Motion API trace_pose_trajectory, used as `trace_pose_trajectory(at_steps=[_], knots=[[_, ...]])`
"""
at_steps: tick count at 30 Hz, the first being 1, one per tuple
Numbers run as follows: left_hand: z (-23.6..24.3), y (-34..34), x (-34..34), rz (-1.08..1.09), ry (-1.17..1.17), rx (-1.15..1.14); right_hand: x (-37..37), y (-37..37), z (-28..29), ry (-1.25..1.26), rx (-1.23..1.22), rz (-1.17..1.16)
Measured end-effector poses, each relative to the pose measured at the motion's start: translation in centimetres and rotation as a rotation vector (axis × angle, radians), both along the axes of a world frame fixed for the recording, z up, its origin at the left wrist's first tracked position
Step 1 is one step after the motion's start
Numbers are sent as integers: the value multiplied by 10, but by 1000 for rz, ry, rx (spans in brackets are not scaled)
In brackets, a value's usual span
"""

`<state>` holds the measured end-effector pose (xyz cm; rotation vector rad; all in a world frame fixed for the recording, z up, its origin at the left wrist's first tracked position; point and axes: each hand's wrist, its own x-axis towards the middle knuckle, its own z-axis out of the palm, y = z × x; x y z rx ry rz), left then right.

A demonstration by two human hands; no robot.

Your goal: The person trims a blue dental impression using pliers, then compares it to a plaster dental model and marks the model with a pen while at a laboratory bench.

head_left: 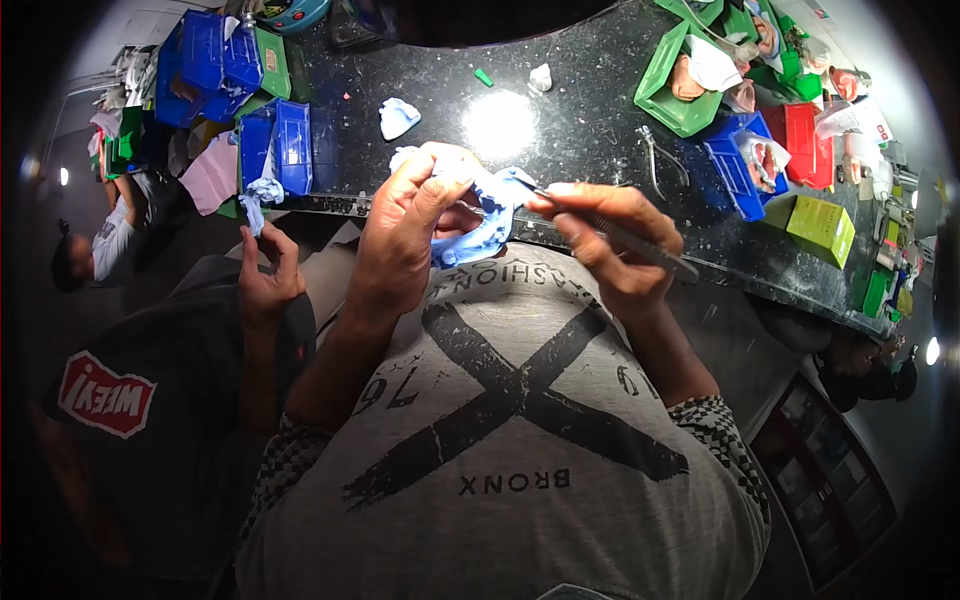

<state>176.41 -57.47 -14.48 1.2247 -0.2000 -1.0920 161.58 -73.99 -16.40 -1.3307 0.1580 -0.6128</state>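
"Two hands share one job: the person's left hand [405, 235] pinches a pale blue, horseshoe-shaped, moulded-looking piece [495, 228] between thumb and fingers, while the right hand [622, 268] grips a slim grey metal tool [640, 244] much like a pen. Where is the piece?"

"Held up at the near edge of the black, speckled worktop [590, 110], well in from its corners, with its lower part in front of the person's grey printed T-shirt [420, 540]. The tool's tip is at the piece's right side; whether it bites in cannot be told."

"So what might go wrong?"

"A slip, most likely. The tip points toward the left hand, and fingers show through the piece's opening; too much push could carry it across into them."

"And the piece itself?"

"Its curved band looks thin on the right, so a hard pinch or sideways prying could bend or crack it. If the left hand's hold loosened, it could drop past the near edge instead of onto the worktop."

"Anything alongside?"

"A co-worker's hand [265, 285], pinching a crumpled pale blue lump [262, 193] farther left along that edge, is near the person's left forearm [345, 360]; a knock there might jolt the work."
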Motion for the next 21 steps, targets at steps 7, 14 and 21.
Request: trace_pose_trajectory(at_steps=[7, 14, 21], knots=[[16, 2, -5, 36, 67, -16, 3, 3, -5, -14, -164, 0], [20, 8, -7, -11, -30, 6, 7, 1, 0, 28, -466, -89], [19, 8, -8, -48, -84, -7, 13, 4, 7, -26, -535, -90]])
